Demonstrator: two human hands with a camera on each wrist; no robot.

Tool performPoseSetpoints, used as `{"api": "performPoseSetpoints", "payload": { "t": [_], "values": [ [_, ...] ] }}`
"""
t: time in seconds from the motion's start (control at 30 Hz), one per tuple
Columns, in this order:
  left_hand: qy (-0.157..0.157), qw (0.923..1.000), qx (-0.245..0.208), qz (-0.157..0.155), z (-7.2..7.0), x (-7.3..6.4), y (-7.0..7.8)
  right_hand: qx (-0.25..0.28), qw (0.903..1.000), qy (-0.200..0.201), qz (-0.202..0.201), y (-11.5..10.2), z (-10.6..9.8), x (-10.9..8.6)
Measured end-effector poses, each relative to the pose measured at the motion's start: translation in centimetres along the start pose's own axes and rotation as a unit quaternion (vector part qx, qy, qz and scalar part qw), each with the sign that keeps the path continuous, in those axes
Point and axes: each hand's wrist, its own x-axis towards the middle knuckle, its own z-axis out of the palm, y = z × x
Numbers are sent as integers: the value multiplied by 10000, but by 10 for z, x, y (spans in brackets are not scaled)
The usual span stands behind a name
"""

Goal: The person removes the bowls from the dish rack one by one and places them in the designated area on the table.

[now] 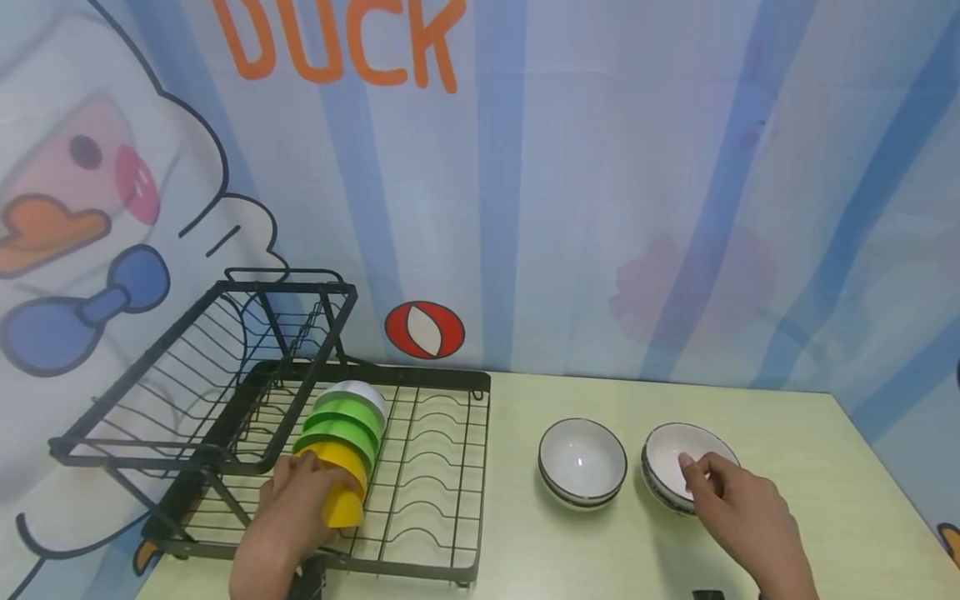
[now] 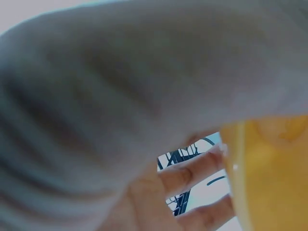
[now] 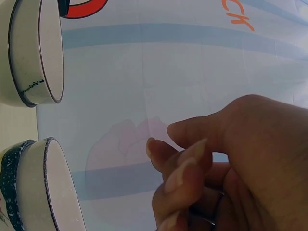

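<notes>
My left hand (image 1: 288,510) grips a yellow bowl (image 1: 345,510) at the front of a row of bowls standing on edge in the black dish rack (image 1: 468,575). Behind it in that row are more yellow, green bowls (image 1: 341,408) and a white one at the back. Up close in the left wrist view, fingers (image 2: 190,175) touch the yellow bowl's rim; the forearm hides much. Above the near side of the right bowl stack (image 1: 667,454) hovers my right hand (image 1: 753,517), fingers loosely curled, nothing held. White bowls with dark rims make up that stack.
Another stack of white bowls (image 1: 581,458) stands between the rack and the right stack. The rack's raised upper tier (image 1: 202,375) is at the left. A printed cloth (image 1: 570,208) hangs behind the pale table (image 1: 517,533).
</notes>
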Motion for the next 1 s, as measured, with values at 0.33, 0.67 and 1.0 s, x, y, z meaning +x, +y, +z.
{"api": "performPoseSetpoints", "payload": {
  "t": [0.33,0.67,1.0],
  "values": [
    [329,9992,-105,199,-4,-5,0,-5,10000,32,-51,-2,1,0],
    [485,9982,-29,347,-5,-8,0,-33,10000,64,-69,-3,2,-1],
    [511,9977,-38,434,-8,-8,2,-52,9999,113,-121,-4,4,-1]
  ]
}}
